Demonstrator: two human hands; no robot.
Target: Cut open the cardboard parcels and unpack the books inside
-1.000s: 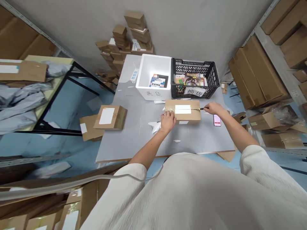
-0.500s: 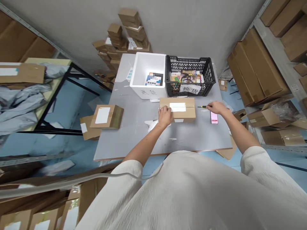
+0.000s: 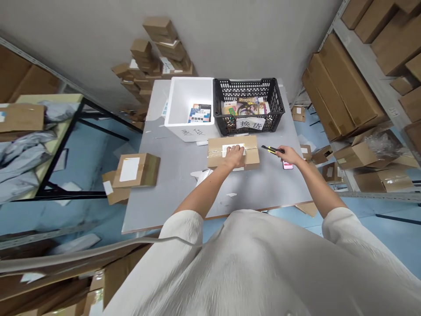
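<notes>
A taped cardboard box (image 3: pixel 251 157) with a white label lies on the grey table in front of me. On top of it, over the label, rests my left hand (image 3: pixel 234 156), its fingers bent and apart, holding nothing. My right hand (image 3: pixel 289 155) is closed around a black and yellow utility knife (image 3: pixel 271 150). The knife's tip points left, close to the box's right end. Partly hidden under my right hand, a phone (image 3: pixel 287 165) with a lit pink screen lies on the table.
Behind the box stand a white foam bin (image 3: pixel 192 131) and a black plastic crate (image 3: pixel 279 105), both with books inside. Another labelled box (image 3: pixel 149 170) sits at the table's left edge. Shelves flank the table, and stacked boxes (image 3: pixel 161 30) stand by the wall.
My left hand has moved from the box's left end to the label in its middle. In my right hand, the knife has turned, showing more of its yellow side. The view has shifted slightly.
</notes>
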